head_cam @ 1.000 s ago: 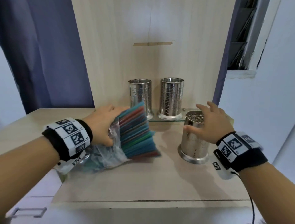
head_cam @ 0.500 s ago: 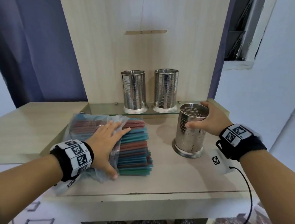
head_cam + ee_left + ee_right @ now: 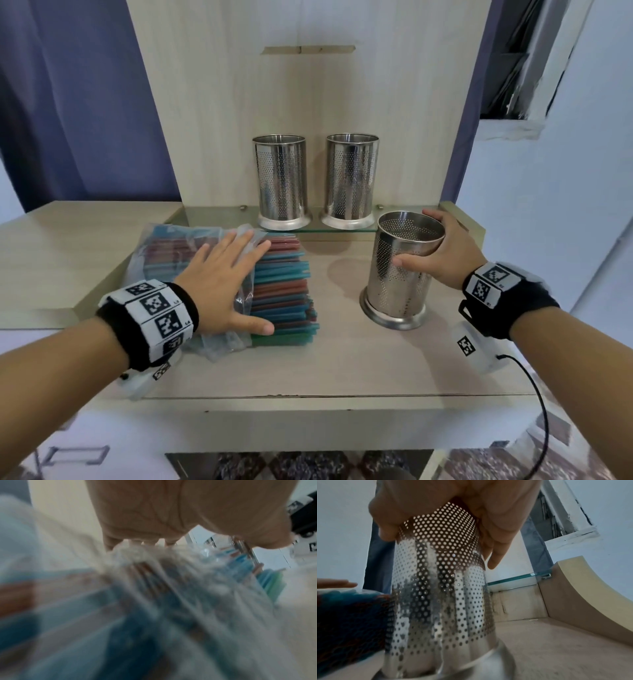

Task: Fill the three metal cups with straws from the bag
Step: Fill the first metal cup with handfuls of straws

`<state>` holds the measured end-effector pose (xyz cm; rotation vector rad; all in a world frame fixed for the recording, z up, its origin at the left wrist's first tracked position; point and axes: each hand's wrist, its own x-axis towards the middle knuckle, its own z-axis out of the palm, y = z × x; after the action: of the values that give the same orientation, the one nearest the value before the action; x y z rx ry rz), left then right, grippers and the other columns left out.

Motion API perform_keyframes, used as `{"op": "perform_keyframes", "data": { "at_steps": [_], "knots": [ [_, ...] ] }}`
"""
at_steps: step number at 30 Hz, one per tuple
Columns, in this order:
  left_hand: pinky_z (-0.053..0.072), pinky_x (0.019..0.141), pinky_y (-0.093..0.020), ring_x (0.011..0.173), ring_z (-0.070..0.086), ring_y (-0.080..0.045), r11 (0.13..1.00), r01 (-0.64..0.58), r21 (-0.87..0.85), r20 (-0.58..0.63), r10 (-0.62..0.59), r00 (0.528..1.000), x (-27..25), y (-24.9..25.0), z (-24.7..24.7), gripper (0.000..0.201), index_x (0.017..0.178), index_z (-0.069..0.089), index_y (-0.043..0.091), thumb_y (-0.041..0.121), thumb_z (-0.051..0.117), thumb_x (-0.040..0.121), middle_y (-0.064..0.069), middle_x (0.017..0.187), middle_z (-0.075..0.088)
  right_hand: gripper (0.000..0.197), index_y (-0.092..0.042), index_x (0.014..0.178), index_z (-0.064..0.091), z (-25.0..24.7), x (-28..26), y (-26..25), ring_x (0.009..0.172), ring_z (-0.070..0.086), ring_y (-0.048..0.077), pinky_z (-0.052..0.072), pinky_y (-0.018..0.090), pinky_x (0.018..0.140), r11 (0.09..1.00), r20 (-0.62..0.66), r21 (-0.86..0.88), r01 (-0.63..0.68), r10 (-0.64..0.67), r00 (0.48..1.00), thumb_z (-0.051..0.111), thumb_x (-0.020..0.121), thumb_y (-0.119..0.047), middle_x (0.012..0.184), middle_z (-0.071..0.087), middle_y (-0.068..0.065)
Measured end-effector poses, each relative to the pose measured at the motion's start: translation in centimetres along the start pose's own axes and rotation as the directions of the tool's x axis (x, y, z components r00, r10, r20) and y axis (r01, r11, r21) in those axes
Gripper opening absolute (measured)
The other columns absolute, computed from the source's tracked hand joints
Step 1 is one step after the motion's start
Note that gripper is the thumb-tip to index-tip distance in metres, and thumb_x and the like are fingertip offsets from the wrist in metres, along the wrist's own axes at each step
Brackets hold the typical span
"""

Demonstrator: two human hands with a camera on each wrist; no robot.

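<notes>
A clear plastic bag (image 3: 164, 253) of blue, green and red straws (image 3: 284, 294) lies flat on the wooden counter, straw ends sticking out to the right. My left hand (image 3: 222, 284) rests flat on top of it with fingers spread. My right hand (image 3: 442, 253) grips the upper part of a perforated metal cup (image 3: 400, 270) standing on the counter; the right wrist view shows thumb and fingers wrapped round this cup (image 3: 440, 588). Two more empty metal cups (image 3: 281, 181) (image 3: 351, 180) stand side by side on a glass shelf (image 3: 219, 219) behind.
A tall wooden back panel (image 3: 308, 85) rises behind the shelf. A raised wooden edge (image 3: 462, 219) borders the counter on the right. The counter's front edge (image 3: 308, 401) is near me, with a drawer handle (image 3: 75, 455) below left. A cable (image 3: 537, 411) hangs from my right wrist.
The bag of straws went from tilted up in my left hand to lying flat under my spread palm. My right hand stayed on the front cup.
</notes>
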<state>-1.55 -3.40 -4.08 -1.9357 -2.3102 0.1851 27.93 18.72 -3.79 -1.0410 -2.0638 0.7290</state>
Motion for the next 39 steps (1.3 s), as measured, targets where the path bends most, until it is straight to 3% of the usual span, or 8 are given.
{"op": "perform_keyframes", "data": {
  "at_steps": [4,7,14,18,23,32,35,39],
  "knots": [
    [-0.009,0.115,-0.059,0.143,-0.029,-0.027,0.997,0.026,0.068,0.078,-0.031,0.996,0.3,0.5,1.4,0.13,0.142,-0.034,0.03,0.103,-0.001,0.04,-0.003,0.155,-0.033,0.102,-0.017,0.14,0.039,0.2,-0.1,0.4,0.107,0.05,0.005,0.035,0.019,0.093,0.999,-0.037,0.031,0.009,-0.008,0.999,0.092,0.054,-0.034,0.112,0.053,-0.013],
    [-0.012,0.113,-0.059,0.145,-0.023,-0.025,0.999,0.048,0.013,0.005,-0.048,0.999,0.6,1.3,0.1,0.125,0.152,-0.01,0.03,0.099,-0.002,0.049,0.0,0.159,-0.022,0.098,-0.018,0.138,0.039,0.4,0.1,0.6,0.104,0.051,0.005,0.035,0.019,0.091,0.998,-0.039,0.057,0.014,-0.012,0.999,0.092,0.056,-0.029,0.103,0.05,-0.022],
    [-0.004,0.115,-0.055,0.146,-0.003,-0.029,0.967,-0.001,0.254,-0.047,0.013,0.999,1.7,4.2,-3.3,0.069,0.14,0.042,0.025,0.066,0.046,0.085,-0.001,0.158,0.012,0.105,-0.019,0.14,0.037,0.7,0.2,0.9,0.109,0.052,0.007,0.036,0.02,0.093,0.992,-0.032,0.122,0.036,-0.032,0.999,0.09,0.05,-0.035,0.108,0.051,-0.02],
    [0.006,0.116,-0.052,0.144,0.007,-0.029,0.953,-0.021,0.304,-0.051,0.038,0.998,2.6,5.1,-3.2,0.063,0.134,0.049,0.022,0.061,0.049,0.085,0.0,0.154,0.023,0.108,-0.019,0.141,0.036,0.9,0.2,1.2,0.11,0.052,0.008,0.037,0.021,0.094,0.99,-0.034,0.134,0.046,-0.041,0.999,0.091,0.049,-0.038,0.105,0.046,-0.029],
    [0.006,0.115,-0.045,0.143,0.008,-0.023,0.989,-0.055,0.136,-0.029,0.06,0.998,3.7,4.8,-3.4,0.054,0.127,0.057,0.025,0.056,0.055,0.083,0.007,0.153,0.025,0.12,-0.019,0.142,0.034,0.9,0.1,1.3,0.114,0.054,0.011,0.039,0.024,0.096,0.983,-0.024,0.171,0.061,-0.058,0.998,0.088,0.04,-0.05,0.123,0.055,-0.009],
    [0.019,0.109,-0.037,0.135,0.022,-0.016,0.968,-0.231,-0.098,-0.135,0.217,0.967,5.7,7.1,-3.3,0.048,0.132,0.05,0.017,0.038,0.057,0.089,0.009,0.147,0.037,0.111,-0.019,0.141,0.034,1.3,0.3,1.8,0.115,0.056,0.012,0.041,0.028,0.101,0.977,-0.036,0.197,0.08,-0.075,0.997,0.093,0.049,-0.039,0.124,0.056,-0.007],
    [0.028,0.104,-0.037,0.122,0.038,-0.018,0.949,-0.27,-0.162,-0.193,0.238,0.952,6.5,8.3,-4.1,0.044,0.13,0.051,0.019,0.032,0.057,0.089,0.005,0.131,0.051,0.111,-0.019,0.141,0.034,1.3,0.3,2.0,0.115,0.057,0.012,0.042,0.03,0.103,0.976,-0.046,0.201,0.078,-0.07,0.996,0.095,0.051,-0.036,0.124,0.057,-0.007],
    [0.043,0.07,-0.033,0.079,0.056,-0.022,0.911,-0.317,-0.263,-0.281,0.242,0.929,7.2,9.4,-6.2,0.02,0.102,0.053,0.012,0.03,0.055,0.092,0.002,0.085,0.057,0.107,-0.017,0.141,0.033,1.3,0.4,1.9,0.114,0.056,0.013,0.042,0.028,0.101,0.975,-0.035,0.212,0.07,-0.064,0.997,0.094,0.054,-0.029,0.124,0.056,-0.005]
  ]
}}
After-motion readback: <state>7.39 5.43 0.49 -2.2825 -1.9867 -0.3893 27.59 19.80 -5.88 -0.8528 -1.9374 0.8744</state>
